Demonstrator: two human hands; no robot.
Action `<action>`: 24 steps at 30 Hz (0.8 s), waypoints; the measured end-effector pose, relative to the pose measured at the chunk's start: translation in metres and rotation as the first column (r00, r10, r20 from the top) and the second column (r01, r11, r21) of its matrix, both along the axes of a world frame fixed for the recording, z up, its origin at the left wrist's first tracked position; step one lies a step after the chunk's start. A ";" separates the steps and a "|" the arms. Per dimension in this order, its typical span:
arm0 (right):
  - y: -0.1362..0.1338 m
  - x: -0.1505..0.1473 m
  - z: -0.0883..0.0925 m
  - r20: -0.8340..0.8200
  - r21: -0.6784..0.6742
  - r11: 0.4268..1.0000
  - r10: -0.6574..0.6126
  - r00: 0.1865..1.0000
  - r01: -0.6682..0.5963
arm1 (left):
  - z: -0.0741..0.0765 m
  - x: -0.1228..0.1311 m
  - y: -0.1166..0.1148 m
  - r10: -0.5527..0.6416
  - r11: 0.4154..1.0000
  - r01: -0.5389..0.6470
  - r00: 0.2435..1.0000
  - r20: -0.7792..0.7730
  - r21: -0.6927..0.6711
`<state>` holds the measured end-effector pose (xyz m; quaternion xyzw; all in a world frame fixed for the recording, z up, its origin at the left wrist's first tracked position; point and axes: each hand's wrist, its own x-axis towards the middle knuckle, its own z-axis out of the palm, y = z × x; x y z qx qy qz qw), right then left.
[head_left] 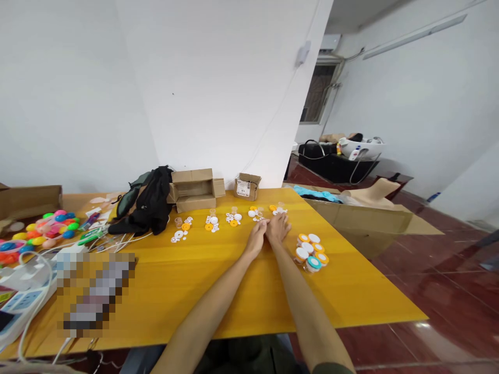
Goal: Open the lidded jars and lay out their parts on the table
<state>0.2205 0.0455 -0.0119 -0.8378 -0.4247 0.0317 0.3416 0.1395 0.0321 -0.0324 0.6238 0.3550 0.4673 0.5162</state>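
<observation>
Reaches far forward with left hand and right hand, joined fingertip to fingertip on the yellow tabletop. Lays the right hand flat, fingers a little spread; curls the left hand's fingers in towards it. Cannot tell whether either has hold of anything: too small where the fingertips meet.

Has a pile of small white and orange pieces just beyond the left hand, and a second pile just beyond the right hand, touching or nearly touching its fingers. Sees three more such piles in a row off to the left of the hands, well apart from them. Has a cluster of small jars with coloured lids near the right wrist.

Farther beyond the hands, against the wall: an open cardboard box and a smaller box. Far left of the hands: a black bag, bright plastic eggs, a white power strip.
</observation>
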 end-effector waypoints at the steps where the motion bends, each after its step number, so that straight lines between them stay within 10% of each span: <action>1: -0.002 0.000 0.000 -0.002 0.011 1.000 0.013 1.000 -0.013 | 0.001 -0.002 -0.002 0.005 1.000 -0.004 1.000 -0.019 0.003; 24: -0.113 -0.016 -0.068 0.337 0.001 0.777 0.592 0.732 -0.630 | -0.001 -0.132 -0.054 -0.002 0.811 0.395 0.740 -0.673 0.432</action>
